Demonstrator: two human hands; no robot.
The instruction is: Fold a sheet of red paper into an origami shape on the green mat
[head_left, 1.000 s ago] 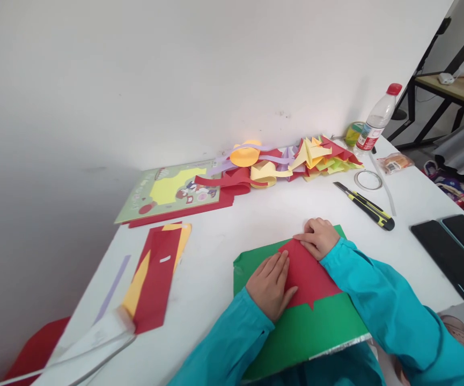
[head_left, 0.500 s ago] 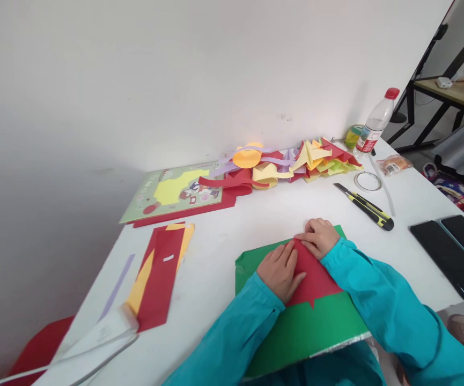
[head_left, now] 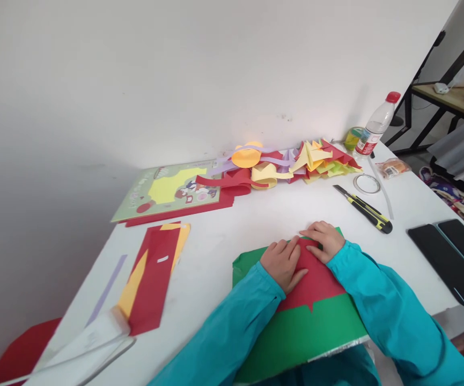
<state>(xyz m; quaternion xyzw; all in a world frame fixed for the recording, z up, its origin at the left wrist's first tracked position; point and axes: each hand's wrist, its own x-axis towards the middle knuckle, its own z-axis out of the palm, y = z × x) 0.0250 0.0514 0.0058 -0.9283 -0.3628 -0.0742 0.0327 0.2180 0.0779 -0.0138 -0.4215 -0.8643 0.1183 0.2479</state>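
Observation:
A folded red sheet of paper (head_left: pixel 316 279) lies on a green board or book (head_left: pixel 300 338) at the table's near edge. My left hand (head_left: pixel 283 264) rests flat on the paper's upper left side, fingers stretched toward its top corner and the thumb apart. Beside that corner is my right hand (head_left: pixel 323 241), its thumb and forefinger separated over the paper's upper right edge, with nothing gripped between them. The left hand and its sleeve cover much of the paper's left side. A small notch-like point sticks out from the lower edge of the paper.
A utility knife (head_left: pixel 363 209), a tape roll (head_left: pixel 366 184) and dark phones (head_left: pixel 447 262) lie to the right. Behind stand a bottle (head_left: pixel 376 126) and folded paper pieces (head_left: pixel 312 155). Red paper strips (head_left: pixel 155 279), a picture board (head_left: pixel 167 187) and a white corded device (head_left: pixel 98 332) are left.
My left hand has slid up and right along the paper to its top corner. My right hand has shifted slightly right, its thumb and forefinger spreading off the corner.

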